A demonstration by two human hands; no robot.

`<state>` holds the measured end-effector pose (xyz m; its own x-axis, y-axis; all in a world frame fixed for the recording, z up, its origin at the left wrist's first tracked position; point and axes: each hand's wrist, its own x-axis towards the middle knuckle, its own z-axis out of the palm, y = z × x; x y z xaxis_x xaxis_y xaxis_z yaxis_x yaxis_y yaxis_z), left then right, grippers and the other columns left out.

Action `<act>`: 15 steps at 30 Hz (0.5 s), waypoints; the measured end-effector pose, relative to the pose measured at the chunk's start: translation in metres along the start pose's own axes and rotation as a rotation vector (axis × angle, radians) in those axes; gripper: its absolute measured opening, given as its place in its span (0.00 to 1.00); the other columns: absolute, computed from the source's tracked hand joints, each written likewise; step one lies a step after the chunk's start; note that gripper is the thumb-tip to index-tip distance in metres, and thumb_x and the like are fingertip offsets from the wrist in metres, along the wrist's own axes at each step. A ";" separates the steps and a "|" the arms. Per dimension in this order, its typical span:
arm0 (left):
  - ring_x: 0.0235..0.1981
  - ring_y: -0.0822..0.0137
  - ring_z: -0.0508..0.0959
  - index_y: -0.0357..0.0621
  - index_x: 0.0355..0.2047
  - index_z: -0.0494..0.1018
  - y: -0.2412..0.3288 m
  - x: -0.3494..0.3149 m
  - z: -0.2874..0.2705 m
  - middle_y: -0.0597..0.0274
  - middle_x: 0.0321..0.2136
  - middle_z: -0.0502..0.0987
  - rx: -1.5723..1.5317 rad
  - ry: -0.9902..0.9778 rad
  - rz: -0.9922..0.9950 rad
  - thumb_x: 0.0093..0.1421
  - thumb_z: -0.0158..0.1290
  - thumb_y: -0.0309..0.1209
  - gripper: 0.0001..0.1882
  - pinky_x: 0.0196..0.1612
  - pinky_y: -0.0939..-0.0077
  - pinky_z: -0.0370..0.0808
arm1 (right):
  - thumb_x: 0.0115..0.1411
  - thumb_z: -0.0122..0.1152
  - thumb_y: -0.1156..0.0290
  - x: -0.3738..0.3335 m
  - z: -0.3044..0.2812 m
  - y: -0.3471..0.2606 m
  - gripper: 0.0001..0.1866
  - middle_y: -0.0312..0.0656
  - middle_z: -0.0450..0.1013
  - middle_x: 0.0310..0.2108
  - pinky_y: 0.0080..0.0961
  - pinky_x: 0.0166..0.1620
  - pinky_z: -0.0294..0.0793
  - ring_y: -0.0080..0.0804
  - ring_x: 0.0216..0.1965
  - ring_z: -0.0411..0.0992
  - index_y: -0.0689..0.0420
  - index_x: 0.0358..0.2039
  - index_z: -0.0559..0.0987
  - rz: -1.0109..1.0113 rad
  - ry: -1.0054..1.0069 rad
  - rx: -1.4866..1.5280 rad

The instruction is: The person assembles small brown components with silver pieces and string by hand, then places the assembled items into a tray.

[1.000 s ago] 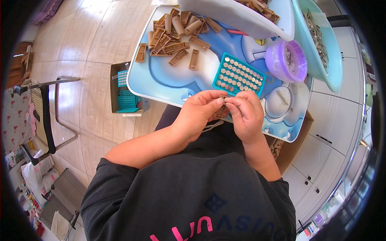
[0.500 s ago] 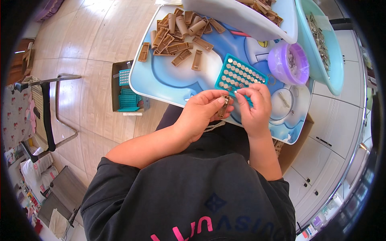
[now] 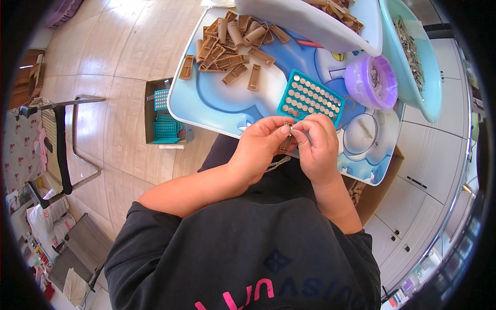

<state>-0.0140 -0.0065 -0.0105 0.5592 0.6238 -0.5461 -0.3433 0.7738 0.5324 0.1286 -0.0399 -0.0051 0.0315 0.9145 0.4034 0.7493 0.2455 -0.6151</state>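
Note:
My left hand grips a brown plastic casing over the table's near edge, thumb on top and its open, hollow side facing up. My right hand is closed in a pinch at the casing's far end, the fingertips touching it. A small silvery piece shows between those fingertips, too small to make out in detail. Just beyond my hands lies a teal tray holding rows of round silvery discs, like button cells. The right hand covers part of the tray's near edge.
More brown casings are heaped at the table's far left. A white bin, a purple tub and a light-teal basin with metal parts crowd the right. A cardboard box with teal trays stands on the floor left.
My right hand has moved left from beside the tray to the casing, carrying the small silvery piece. The left hand keeps hold of the casing in nearly the same place.

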 end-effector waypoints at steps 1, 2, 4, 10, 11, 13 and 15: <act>0.32 0.74 0.74 0.33 0.46 0.67 0.000 -0.001 0.001 0.61 0.33 0.74 0.001 0.001 0.002 0.64 0.46 0.27 0.13 0.38 0.79 0.74 | 0.46 0.62 0.76 0.000 0.001 0.000 0.07 0.42 0.68 0.27 0.33 0.34 0.66 0.41 0.29 0.67 0.59 0.25 0.73 -0.001 0.000 0.002; 0.31 0.74 0.74 0.34 0.45 0.67 0.001 -0.002 0.001 0.62 0.33 0.75 -0.012 -0.006 0.014 0.64 0.46 0.28 0.12 0.37 0.80 0.73 | 0.47 0.61 0.76 0.000 0.002 0.000 0.06 0.42 0.68 0.27 0.33 0.33 0.66 0.41 0.29 0.67 0.59 0.26 0.73 -0.005 -0.003 0.007; 0.31 0.74 0.74 0.34 0.45 0.68 0.001 -0.003 0.001 0.62 0.32 0.75 -0.026 -0.014 0.027 0.64 0.47 0.28 0.12 0.36 0.80 0.73 | 0.48 0.61 0.75 0.000 0.002 -0.001 0.06 0.42 0.68 0.27 0.33 0.33 0.66 0.42 0.29 0.67 0.59 0.26 0.73 -0.010 -0.006 0.011; 0.34 0.72 0.75 0.36 0.45 0.68 0.005 -0.005 -0.004 0.60 0.36 0.75 0.001 0.003 0.006 0.64 0.46 0.29 0.12 0.41 0.78 0.74 | 0.51 0.60 0.76 0.010 -0.003 -0.002 0.05 0.43 0.69 0.28 0.31 0.34 0.67 0.41 0.31 0.69 0.61 0.27 0.74 0.099 -0.099 0.224; 0.34 0.72 0.76 0.36 0.44 0.68 0.008 -0.006 -0.004 0.60 0.35 0.75 0.004 0.020 0.025 0.64 0.45 0.29 0.11 0.40 0.78 0.75 | 0.50 0.60 0.76 0.020 -0.005 -0.003 0.05 0.43 0.69 0.28 0.30 0.35 0.68 0.40 0.32 0.69 0.61 0.27 0.74 0.108 -0.107 0.242; 0.33 0.70 0.76 0.38 0.42 0.68 0.013 -0.009 -0.004 0.60 0.33 0.74 0.014 0.050 0.045 0.65 0.42 0.29 0.09 0.38 0.77 0.75 | 0.49 0.62 0.74 0.041 -0.004 -0.005 0.07 0.43 0.69 0.28 0.31 0.35 0.69 0.39 0.32 0.70 0.60 0.29 0.74 0.071 -0.119 0.185; 0.33 0.70 0.76 0.37 0.42 0.68 0.011 -0.009 -0.008 0.60 0.33 0.74 0.018 0.017 0.034 0.65 0.42 0.29 0.09 0.38 0.77 0.75 | 0.49 0.63 0.72 0.060 0.007 -0.004 0.09 0.42 0.69 0.27 0.32 0.35 0.69 0.40 0.32 0.70 0.59 0.30 0.74 -0.001 -0.155 0.114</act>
<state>-0.0288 -0.0029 -0.0050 0.5345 0.6514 -0.5385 -0.3478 0.7502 0.5623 0.1223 0.0162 0.0168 -0.0780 0.9507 0.3000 0.6695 0.2729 -0.6909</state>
